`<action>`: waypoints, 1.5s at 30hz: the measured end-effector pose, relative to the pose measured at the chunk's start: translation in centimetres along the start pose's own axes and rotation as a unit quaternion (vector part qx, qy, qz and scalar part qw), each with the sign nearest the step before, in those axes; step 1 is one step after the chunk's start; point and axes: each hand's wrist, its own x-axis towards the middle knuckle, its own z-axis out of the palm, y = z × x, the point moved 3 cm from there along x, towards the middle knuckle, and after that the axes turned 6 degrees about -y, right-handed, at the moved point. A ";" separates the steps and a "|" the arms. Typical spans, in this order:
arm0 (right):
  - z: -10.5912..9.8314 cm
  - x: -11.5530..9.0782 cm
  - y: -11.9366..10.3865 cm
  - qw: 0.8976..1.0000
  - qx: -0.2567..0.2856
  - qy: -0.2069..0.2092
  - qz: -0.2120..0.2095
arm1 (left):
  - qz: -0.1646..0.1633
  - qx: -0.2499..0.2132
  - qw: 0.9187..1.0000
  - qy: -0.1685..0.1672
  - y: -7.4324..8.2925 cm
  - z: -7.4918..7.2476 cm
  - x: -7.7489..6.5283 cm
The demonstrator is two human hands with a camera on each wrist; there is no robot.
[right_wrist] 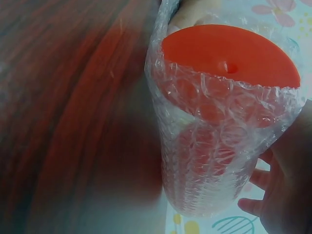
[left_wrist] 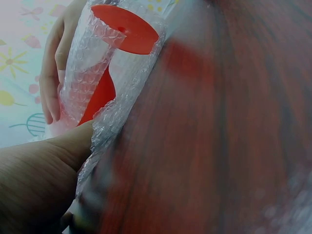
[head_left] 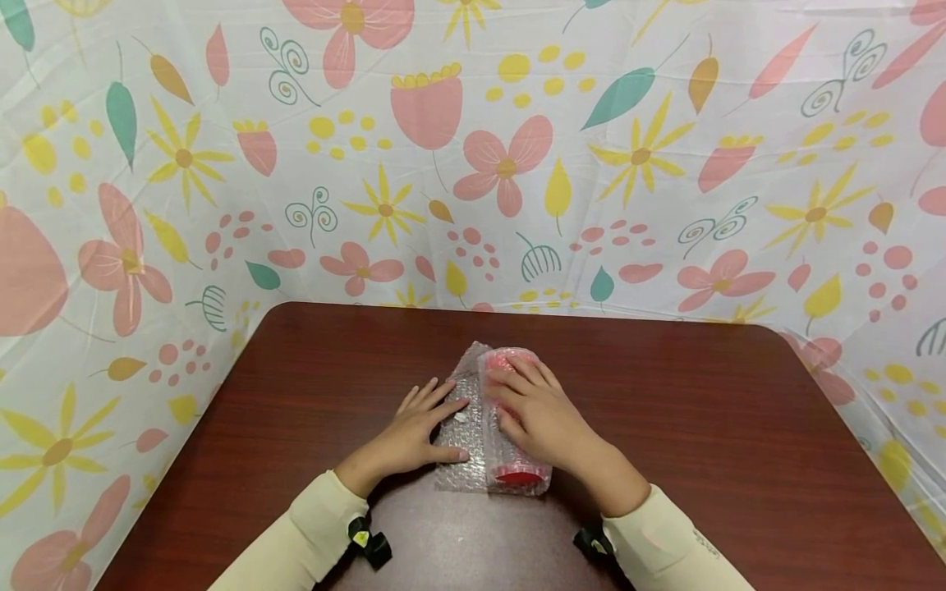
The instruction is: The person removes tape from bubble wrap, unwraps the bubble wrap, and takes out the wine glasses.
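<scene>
A red-ended cylindrical object (head_left: pixel 520 474) lies rolled in clear bubble wrap (head_left: pixel 464 469) on the table. In the right wrist view its flat red round end (right_wrist: pixel 229 48) has a small hole near the middle, and the wrap covers part of it. My left hand (head_left: pixel 410 437) rests with spread fingers on the flat sheet of wrap at the left. Over the wrapped cylinder lies my right hand (head_left: pixel 545 417), its fingers extended across the top. In the left wrist view, a red shape (left_wrist: pixel 100 95) shows through the wrap. What kind of object it is cannot be told.
The dark reddish-brown wooden table (head_left: pixel 702 427) extends around both hands. A white cloth with flowers and leaves (head_left: pixel 502 238) hangs behind it and along the sides. Black straps (head_left: pixel 369 542) sit at both sleeve cuffs.
</scene>
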 end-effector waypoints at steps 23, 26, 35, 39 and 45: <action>-0.5 -0.1 0.3 1.000 -0.001 0.000 0.010 | -0.004 -0.002 1.000 -0.006 0.0 -0.1 0.4; -0.5 -0.1 0.4 1.000 -0.002 0.004 0.003 | -0.006 -0.001 1.000 -0.007 0.0 -0.1 0.4; -0.7 -0.3 0.5 1.000 0.002 0.008 0.008 | 0.000 0.002 1.000 -0.006 0.0 -0.1 0.2; -0.5 -0.4 0.5 1.000 0.011 -0.001 0.023 | -0.003 -0.003 1.000 -0.009 0.1 -0.1 0.2; -0.5 -0.6 0.7 0.999 0.012 0.000 0.030 | -0.005 -0.007 1.000 -0.010 0.1 0.0 0.0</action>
